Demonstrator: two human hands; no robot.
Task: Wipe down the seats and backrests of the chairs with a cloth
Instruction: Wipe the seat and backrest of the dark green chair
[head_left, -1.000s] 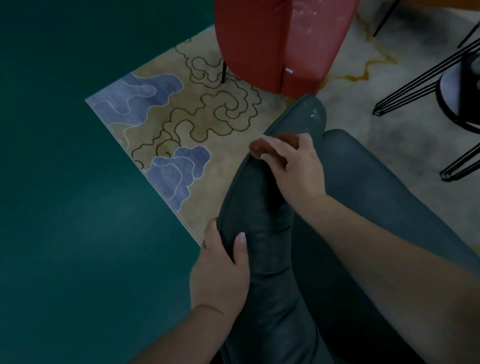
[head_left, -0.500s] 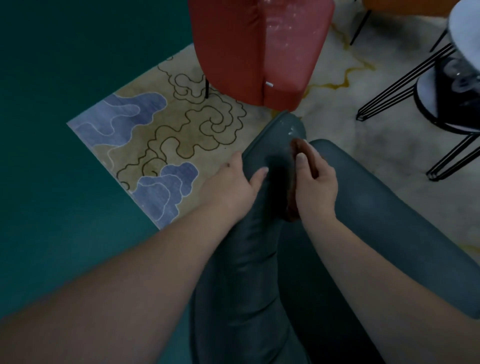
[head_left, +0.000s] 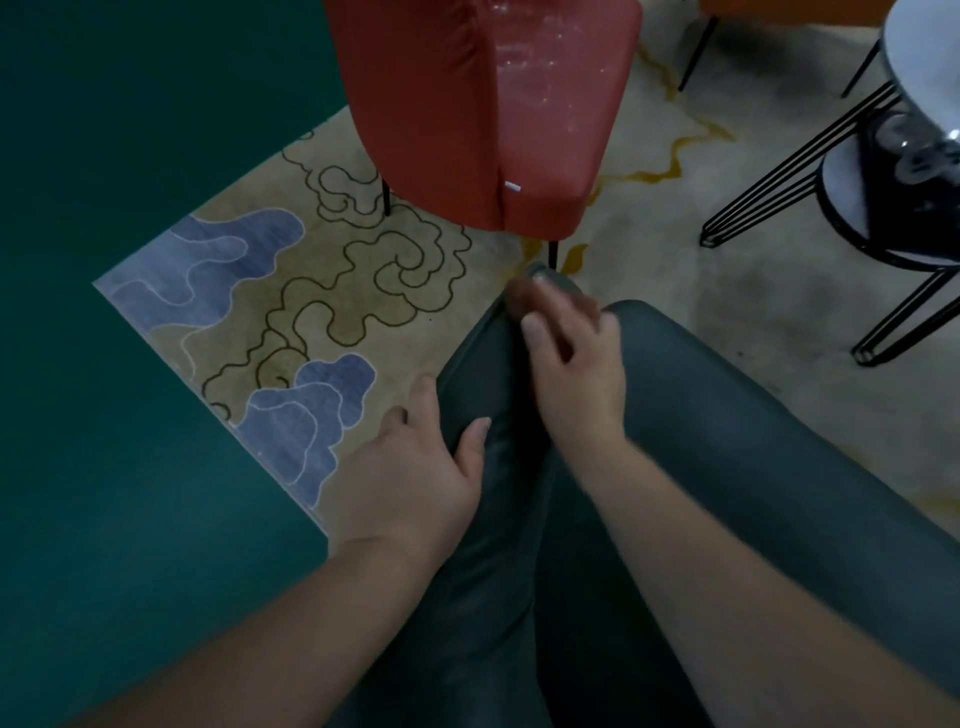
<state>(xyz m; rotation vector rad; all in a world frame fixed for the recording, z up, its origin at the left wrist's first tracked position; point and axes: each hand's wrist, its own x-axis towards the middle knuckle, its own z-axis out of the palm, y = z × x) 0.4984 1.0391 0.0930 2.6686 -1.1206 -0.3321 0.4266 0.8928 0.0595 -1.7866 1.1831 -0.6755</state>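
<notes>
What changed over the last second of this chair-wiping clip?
The right hand ran the reddish cloth along the grey chair's backrest edge to its far tip. The left hand slid forward along the outer side, closer to the right. Both keep their hold; the red chair and rug are unchanged.

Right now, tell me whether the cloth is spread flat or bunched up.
Bunched: the reddish-brown cloth shows as a small wad under the right hand's fingertips, pressed on the grey chair's edge. Blur hides any folds.
</notes>
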